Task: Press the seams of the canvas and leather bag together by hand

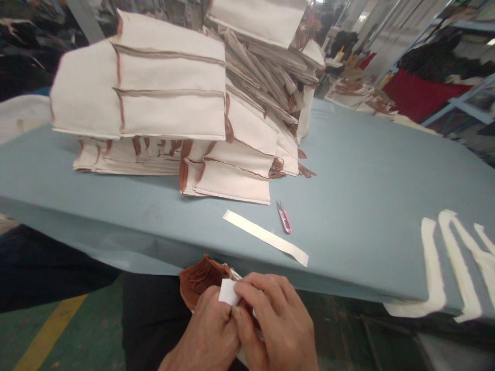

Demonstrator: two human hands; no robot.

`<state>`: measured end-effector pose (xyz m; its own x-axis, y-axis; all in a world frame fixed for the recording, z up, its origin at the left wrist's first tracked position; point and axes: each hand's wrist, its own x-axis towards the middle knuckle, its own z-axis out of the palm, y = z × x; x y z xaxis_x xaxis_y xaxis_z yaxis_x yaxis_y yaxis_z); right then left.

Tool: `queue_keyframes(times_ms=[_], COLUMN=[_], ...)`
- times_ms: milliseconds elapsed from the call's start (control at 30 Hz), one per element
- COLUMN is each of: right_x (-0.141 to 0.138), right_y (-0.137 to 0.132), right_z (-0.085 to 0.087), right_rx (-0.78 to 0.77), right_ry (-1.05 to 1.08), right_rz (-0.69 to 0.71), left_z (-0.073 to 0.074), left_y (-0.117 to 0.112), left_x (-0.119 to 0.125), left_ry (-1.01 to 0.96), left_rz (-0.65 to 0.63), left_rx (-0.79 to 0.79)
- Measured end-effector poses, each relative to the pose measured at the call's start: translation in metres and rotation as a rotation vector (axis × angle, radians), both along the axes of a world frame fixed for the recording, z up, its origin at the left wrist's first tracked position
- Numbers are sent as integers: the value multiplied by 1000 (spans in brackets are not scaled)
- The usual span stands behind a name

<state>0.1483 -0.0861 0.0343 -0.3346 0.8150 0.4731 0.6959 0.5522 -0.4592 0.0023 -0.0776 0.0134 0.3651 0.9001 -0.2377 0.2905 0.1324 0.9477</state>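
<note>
Both my hands are low in front of the table edge, fingers pinched together on a small white strip end [229,292]. My left hand [209,330] and my right hand [280,322] press against each other around it. A bundle of brown leather pieces [199,278] sits just behind my left hand, touching it. On the blue-grey table [367,196] lies a long white strip [265,237], with pink thread snips [284,217] beside it.
A tall stack of cream fabric pieces with brown trim [170,98] fills the table's back left. White strips [452,263] hang over the right front edge. Shelving and red material [421,95] stand at the back right. A yellow floor line [50,330] runs lower left.
</note>
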Motion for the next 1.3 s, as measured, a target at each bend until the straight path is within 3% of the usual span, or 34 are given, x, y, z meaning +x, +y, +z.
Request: queue_keyframes(times_ms=[167, 433, 733, 867, 1033, 1200, 1300], right_x=[-12, -3, 0, 0, -2, -1, 2], right_y=[2, 10, 15, 18, 21, 25, 30], right_z=[-6, -6, -6, -10, -20, -23, -24], right_rx=[-89, -225, -370, -316, -236, -566, -739], right_ry=[35, 43, 112, 72, 132, 443, 641], right_rz=[-51, 118, 175, 168, 80, -117, -175], left_z=[7, 17, 17, 18, 22, 23, 18], left_y=[6, 21, 24, 27, 29, 27, 20], left_x=[-6, -21, -21, -23, -14, -7, -10], left_ry=[150, 142, 103, 233, 341, 429, 327], left_rz=[-86, -325, -322, -369, -321, -280, -196], left_rx=[-26, -46, -35, 6, 0, -30, -82])
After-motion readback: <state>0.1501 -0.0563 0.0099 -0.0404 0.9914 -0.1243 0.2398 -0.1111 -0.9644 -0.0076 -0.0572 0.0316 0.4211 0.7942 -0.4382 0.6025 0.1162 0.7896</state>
